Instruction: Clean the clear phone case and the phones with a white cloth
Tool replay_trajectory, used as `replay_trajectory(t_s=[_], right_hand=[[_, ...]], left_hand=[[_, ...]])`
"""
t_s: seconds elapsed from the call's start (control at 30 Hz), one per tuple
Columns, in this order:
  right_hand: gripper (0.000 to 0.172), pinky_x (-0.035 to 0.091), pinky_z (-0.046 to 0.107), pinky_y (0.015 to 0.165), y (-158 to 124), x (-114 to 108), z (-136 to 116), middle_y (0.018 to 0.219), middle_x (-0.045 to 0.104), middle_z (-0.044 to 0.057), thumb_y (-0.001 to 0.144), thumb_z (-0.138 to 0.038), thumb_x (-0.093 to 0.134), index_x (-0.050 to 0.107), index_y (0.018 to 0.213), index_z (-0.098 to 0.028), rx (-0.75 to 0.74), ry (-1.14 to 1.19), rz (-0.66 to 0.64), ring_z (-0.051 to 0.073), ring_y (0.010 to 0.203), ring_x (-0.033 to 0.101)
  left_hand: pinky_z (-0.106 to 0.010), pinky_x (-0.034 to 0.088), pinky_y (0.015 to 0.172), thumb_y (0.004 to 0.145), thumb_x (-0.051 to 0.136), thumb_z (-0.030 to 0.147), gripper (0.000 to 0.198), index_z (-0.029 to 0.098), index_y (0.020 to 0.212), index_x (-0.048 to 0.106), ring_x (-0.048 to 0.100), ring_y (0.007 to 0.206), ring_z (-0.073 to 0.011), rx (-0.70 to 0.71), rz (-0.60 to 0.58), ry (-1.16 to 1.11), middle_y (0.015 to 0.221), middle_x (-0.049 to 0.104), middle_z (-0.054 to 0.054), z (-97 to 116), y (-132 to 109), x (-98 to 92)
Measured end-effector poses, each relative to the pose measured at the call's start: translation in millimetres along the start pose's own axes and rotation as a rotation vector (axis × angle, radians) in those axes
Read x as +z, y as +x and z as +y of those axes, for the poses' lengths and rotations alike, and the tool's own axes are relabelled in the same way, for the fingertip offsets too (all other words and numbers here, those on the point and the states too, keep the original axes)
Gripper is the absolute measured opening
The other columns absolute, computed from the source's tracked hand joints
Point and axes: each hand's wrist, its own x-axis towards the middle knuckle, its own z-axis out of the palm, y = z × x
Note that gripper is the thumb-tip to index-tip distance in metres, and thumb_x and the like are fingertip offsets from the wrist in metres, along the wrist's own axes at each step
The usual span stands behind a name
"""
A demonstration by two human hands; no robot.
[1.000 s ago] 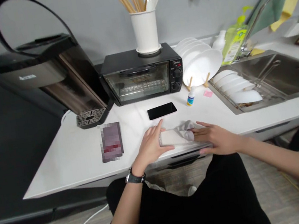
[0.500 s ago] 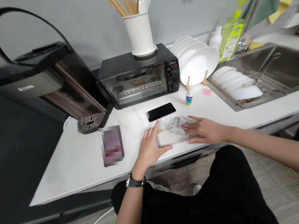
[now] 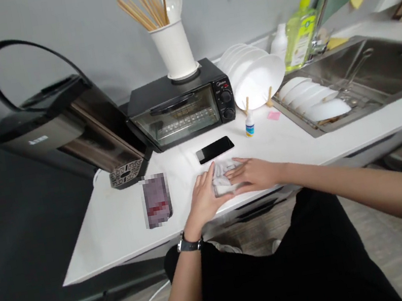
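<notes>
A crumpled white-and-grey cloth [image 3: 221, 178] lies bunched on the counter near its front edge, with a smoother white part toward me. My left hand [image 3: 204, 193], a dark-strapped watch on its wrist, grips the cloth's left end between thumb and fingers. From the right, my right hand [image 3: 253, 173] presses its fingers into the folds and hides the cloth's right part. The two thumbs almost meet at the front. Just behind the cloth lies a black-screened phone [image 3: 215, 149]. A small white bottle [image 3: 249, 124] with a blue and yellow label stands farther back.
A blurred dark flat item [image 3: 157, 201] lies left on the white counter [image 3: 101, 244]. Behind stand a black drink dispenser [image 3: 81, 124], a toaster oven [image 3: 183, 115] carrying a chopstick holder [image 3: 174, 49], and racked plates [image 3: 259, 81]. Right, bowls [image 3: 311, 98] sit in the sink [image 3: 373, 75].
My right hand has slid left toward my left hand, and the cloth between them now spans less width. The left hand stays at its end. The camera view has tilted and shifted slightly.
</notes>
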Motion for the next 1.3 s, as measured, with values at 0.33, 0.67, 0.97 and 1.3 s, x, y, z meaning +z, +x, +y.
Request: replay_trajectory(t_s=[0.33, 0.67, 0.97, 1.3], right_hand=[[0.044, 0.025, 0.054, 0.128, -60, -9, -33, 0.135, 0.072, 0.013, 0.100, -0.049, 0.063, 0.067, 0.134, -0.022, 0.117, 0.091, 0.016, 0.030, 0.140, 0.057], [0.039, 0.023, 0.057, 0.128, -6, 0, -3, 0.140, 0.069, 0.014, 0.106, -0.049, 0.053, 0.069, 0.128, -0.021, 0.043, -0.032, 0.033, 0.027, 0.138, 0.059], [0.041, 0.021, 0.056, 0.130, -69, -19, -28, 0.136, 0.071, 0.014, 0.102, -0.054, 0.059, 0.069, 0.124, -0.020, 0.172, -0.016, -0.026, 0.030, 0.140, 0.057], [0.054, 0.020, 0.059, 0.129, 13, 8, -8, 0.149, 0.061, 0.013, 0.106, -0.051, 0.053, 0.055, 0.151, -0.023, 0.028, 0.012, 0.009, 0.028, 0.143, 0.054]], left_hand=[[-0.048, 0.042, 0.106, 0.071, 0.092, 0.052, 0.129, 0.032, 0.168, 0.009, 0.055, 0.121, -0.0336, 0.051, 0.017, -0.056, 0.134, 0.065, -0.008, 4, 5, 5.3], [-0.047, 0.045, 0.104, 0.077, 0.088, 0.051, 0.121, 0.027, 0.168, 0.013, 0.054, 0.119, -0.0333, -0.023, 0.033, 0.016, 0.135, 0.062, -0.012, 2, 2, 3.3], [-0.046, 0.042, 0.106, 0.072, 0.090, 0.055, 0.129, 0.032, 0.168, 0.009, 0.054, 0.119, -0.0333, 0.014, 0.033, -0.024, 0.133, 0.065, -0.007, 3, 6, 6.6], [-0.047, 0.046, 0.104, 0.078, 0.086, 0.053, 0.118, 0.028, 0.168, 0.013, 0.053, 0.121, -0.0338, -0.003, 0.022, 0.017, 0.138, 0.059, -0.012, 2, 1, 2.6]])
